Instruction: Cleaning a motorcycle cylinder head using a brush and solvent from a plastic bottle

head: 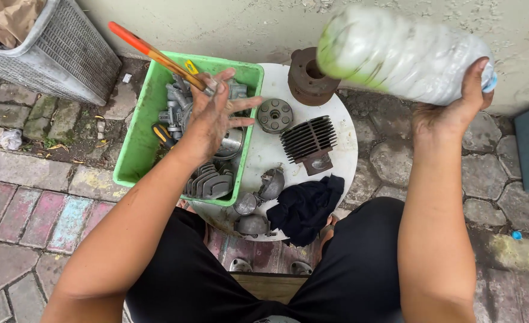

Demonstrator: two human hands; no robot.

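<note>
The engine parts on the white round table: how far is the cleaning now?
Looks done: a finned cylinder, a round disc and small covers lie out on the white table. In hand: left hand holds a brush, right hand a plastic bottle. Left: parts in the green tub.

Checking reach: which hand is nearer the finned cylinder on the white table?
Left. The left hand is over the green tub beside the finned cylinder; the right hand is raised, holding a plastic bottle.
</note>
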